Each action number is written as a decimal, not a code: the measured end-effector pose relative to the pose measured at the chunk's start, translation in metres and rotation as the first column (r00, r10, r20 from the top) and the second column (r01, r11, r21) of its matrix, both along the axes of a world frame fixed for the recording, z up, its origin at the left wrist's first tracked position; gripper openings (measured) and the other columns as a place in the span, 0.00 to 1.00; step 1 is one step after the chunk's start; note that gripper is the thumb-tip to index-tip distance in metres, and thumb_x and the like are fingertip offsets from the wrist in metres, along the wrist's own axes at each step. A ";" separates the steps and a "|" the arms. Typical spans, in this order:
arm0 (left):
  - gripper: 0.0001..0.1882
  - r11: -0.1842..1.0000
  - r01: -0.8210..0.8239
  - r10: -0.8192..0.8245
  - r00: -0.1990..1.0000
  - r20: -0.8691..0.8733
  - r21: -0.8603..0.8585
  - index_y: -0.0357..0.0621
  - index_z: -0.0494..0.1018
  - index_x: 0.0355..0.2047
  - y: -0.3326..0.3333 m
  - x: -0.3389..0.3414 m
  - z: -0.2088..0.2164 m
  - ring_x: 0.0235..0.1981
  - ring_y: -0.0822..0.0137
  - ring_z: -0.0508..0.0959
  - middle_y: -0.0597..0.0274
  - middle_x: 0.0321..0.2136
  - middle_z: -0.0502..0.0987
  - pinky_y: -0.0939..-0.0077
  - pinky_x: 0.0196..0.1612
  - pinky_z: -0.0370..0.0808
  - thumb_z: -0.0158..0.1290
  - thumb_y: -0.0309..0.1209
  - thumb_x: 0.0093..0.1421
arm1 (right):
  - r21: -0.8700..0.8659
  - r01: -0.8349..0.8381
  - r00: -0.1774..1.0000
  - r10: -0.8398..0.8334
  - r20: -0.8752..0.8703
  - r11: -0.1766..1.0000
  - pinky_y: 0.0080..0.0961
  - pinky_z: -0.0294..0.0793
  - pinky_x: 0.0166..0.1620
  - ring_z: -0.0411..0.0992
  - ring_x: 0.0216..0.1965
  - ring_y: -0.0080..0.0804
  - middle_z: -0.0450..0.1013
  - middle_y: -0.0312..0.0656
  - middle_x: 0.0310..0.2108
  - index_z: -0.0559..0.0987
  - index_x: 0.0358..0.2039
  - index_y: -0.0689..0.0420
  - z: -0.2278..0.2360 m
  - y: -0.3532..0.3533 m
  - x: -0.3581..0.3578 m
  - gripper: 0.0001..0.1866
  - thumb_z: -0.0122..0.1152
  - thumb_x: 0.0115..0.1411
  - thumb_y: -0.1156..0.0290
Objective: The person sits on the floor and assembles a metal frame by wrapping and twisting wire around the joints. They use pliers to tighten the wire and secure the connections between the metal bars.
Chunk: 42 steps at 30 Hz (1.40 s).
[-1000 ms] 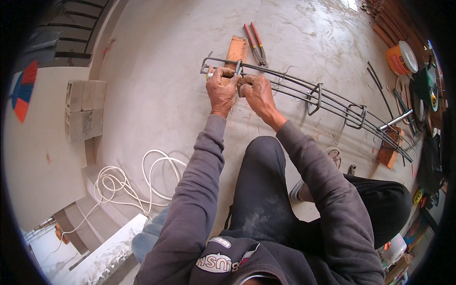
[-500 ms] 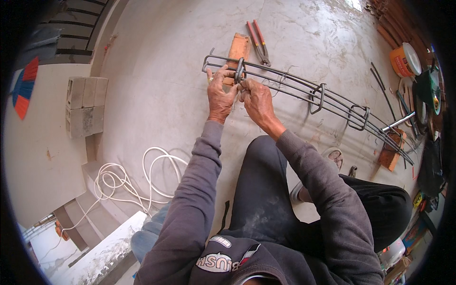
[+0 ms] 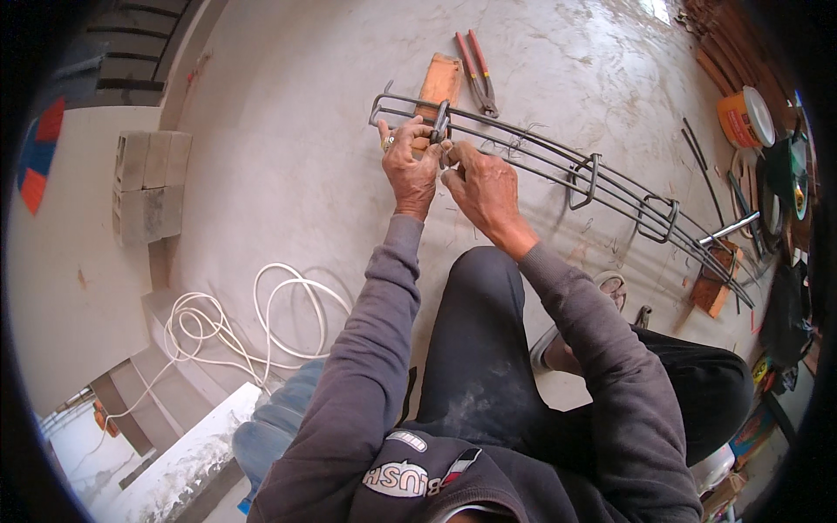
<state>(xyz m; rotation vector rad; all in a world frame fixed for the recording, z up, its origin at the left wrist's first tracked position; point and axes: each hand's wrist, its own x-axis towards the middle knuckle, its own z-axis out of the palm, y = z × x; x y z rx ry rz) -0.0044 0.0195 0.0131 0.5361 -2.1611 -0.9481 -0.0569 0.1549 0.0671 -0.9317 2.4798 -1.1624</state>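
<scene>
A long steel rebar cage reaches from the middle of the view toward the right, its square stirrups looped round the bars. At its left end, my left hand grips a stirrup where it crosses the bars, thumb and fingers closed on it. Against the same corner, my right hand is closed in a pinch just right of the left thumb. Whatever lies between its fingertips is too small to make out. An orange clay block supports this end; another clay block is under the far right end.
Red-handled pincers lie beyond the cage. Loose rods and an orange-and-white bucket are at right. Bits of wire are scattered on the floor. At left are grey blocks, a coiled white cable and a step edge.
Both hands stay at the same stirrup corner. The right hand has turned slightly and shifted a little to the right. The view has moved slightly.
</scene>
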 end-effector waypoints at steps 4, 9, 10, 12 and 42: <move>0.12 1.000 -0.001 0.000 1.000 -0.020 -0.029 0.48 0.77 0.31 0.004 -0.004 0.003 0.44 0.59 0.82 0.63 0.34 0.83 0.45 0.72 0.48 0.68 0.26 0.47 | -0.070 -0.182 0.943 0.155 -0.293 0.981 0.46 0.75 0.30 0.78 0.26 0.51 0.77 0.48 0.22 0.75 0.33 0.57 -0.042 0.019 -0.001 0.07 0.60 0.60 0.67; 0.10 0.998 0.058 -0.057 0.997 -0.050 0.015 0.47 0.75 0.27 0.005 -0.007 -0.004 0.42 0.60 0.82 0.63 0.31 0.81 0.44 0.72 0.49 0.68 0.25 0.48 | -0.016 -0.114 0.987 0.112 -0.114 0.993 0.46 0.76 0.28 0.78 0.26 0.52 0.78 0.48 0.24 0.75 0.32 0.58 -0.036 0.005 0.025 0.07 0.61 0.58 0.68; 0.10 0.998 0.062 -0.062 0.997 -0.035 0.003 0.46 0.76 0.28 0.001 -0.004 -0.006 0.42 0.61 0.82 0.64 0.32 0.82 0.44 0.72 0.48 0.68 0.27 0.49 | 0.039 -0.084 0.996 0.085 -0.021 0.996 0.46 0.77 0.28 0.79 0.25 0.51 0.78 0.50 0.23 0.76 0.33 0.63 -0.023 -0.003 0.033 0.09 0.61 0.56 0.70; 0.12 0.997 0.073 -0.074 0.997 -0.014 -0.018 0.46 0.77 0.28 -0.011 0.002 -0.010 0.40 0.63 0.83 0.64 0.33 0.83 0.44 0.73 0.48 0.70 0.33 0.50 | 0.079 -0.130 0.989 0.135 -0.066 0.988 0.47 0.75 0.28 0.78 0.25 0.52 0.76 0.52 0.21 0.74 0.32 0.62 -0.002 -0.009 0.039 0.07 0.59 0.58 0.72; 0.10 0.992 0.125 -0.124 0.991 -0.054 0.027 0.43 0.74 0.26 -0.008 -0.001 -0.008 0.37 0.65 0.82 0.65 0.31 0.82 0.43 0.69 0.57 0.65 0.18 0.49 | 0.277 -0.474 0.809 0.537 -0.239 0.836 0.41 0.77 0.34 0.76 0.28 0.53 0.75 0.53 0.23 0.79 0.28 0.62 -0.002 0.011 -0.020 0.07 0.58 0.55 0.71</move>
